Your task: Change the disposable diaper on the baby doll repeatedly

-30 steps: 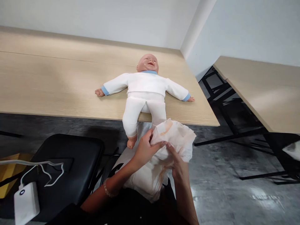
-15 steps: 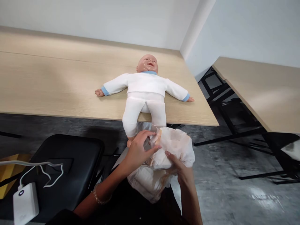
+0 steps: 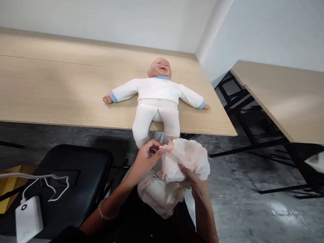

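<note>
A white diaper (image 3: 193, 153) is held in front of me, just off the table's edge. My left hand (image 3: 146, 155) pinches its left edge between thumb and fingertips. Around its lower right side, my right hand (image 3: 193, 177) grips with the thumb lying on top; its other fingers are hidden underneath. Another crumpled white diaper (image 3: 159, 195) rests on my lap below. A baby doll (image 3: 158, 90) in a white outfit with blue cuffs lies on its back on the table, its lower legs hanging over the edge and its feet mostly hidden behind my left hand and the diaper.
The light wood table (image 3: 63, 87) runs along the wall. On the left, a black chair (image 3: 83, 168) bears a white power bank (image 3: 29, 217) with a cable. A yellow object (image 3: 15, 185) is behind it. A second table (image 3: 286, 98) and a dark chair stand right.
My left hand has drawn slightly left and closed into a pinch on the diaper's edge, pulling it out a little. My right hand and the doll stay where they were.
</note>
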The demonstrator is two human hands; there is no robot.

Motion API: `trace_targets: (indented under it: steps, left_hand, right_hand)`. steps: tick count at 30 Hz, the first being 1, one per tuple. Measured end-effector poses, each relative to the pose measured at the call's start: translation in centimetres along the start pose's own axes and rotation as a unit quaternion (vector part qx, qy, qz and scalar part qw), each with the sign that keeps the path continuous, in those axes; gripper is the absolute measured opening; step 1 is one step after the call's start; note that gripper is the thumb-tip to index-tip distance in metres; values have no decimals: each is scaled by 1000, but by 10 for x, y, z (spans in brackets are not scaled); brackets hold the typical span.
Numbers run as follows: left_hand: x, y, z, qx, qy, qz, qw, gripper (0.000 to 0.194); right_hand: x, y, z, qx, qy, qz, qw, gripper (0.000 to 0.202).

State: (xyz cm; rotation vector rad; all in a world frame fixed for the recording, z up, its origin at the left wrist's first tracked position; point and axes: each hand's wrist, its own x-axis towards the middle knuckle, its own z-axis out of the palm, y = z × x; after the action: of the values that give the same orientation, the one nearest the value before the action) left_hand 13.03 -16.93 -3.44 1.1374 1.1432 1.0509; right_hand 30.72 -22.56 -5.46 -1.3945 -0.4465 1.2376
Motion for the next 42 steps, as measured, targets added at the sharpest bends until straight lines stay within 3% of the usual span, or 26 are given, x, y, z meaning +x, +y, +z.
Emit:
trace_targets:
  steps: [9,15,23,27,31,32,35,37,40,42]
  left_hand:
    - [3,15,-15,-80,6,-40,996,23]
    - [4,14,-28,-108,10,-80,991,27]
    - [7,19,-40,-179,-14,-67,981,29]
    - [8,12,-51,-216,53,-18,975,35]
    - [20,-25,-71,-228,168,35,958,51]
    - [24,-37,-75,-229,149,11,962,59]
    - [41,-75,-78,-294,-15,-77,953,87]
    - [53,-94,-70,-331,-121,-84,932,98]
    - [69,-107,-51,-387,-257,-60,883,100]
    - [77,-106,-37,-430,-286,-64,854,96]
  right_hand:
    - [3,2,0,5,-7,55,998,82]
    - [4,0,-1,0,-13,72,997,75]
    - [4,-6,-1,30,-50,96,994,61]
    - [10,-5,0,13,-59,113,992,63]
    - [19,2,-12,14,-24,123,992,66]
    - [21,3,-18,18,-10,119,993,64]
    - [26,4,-38,46,41,99,993,54]
    - [29,2,-52,66,66,81,992,49]
    - [34,-4,-72,87,89,56,991,45]
    - [39,-6,-83,87,104,43,990,44]
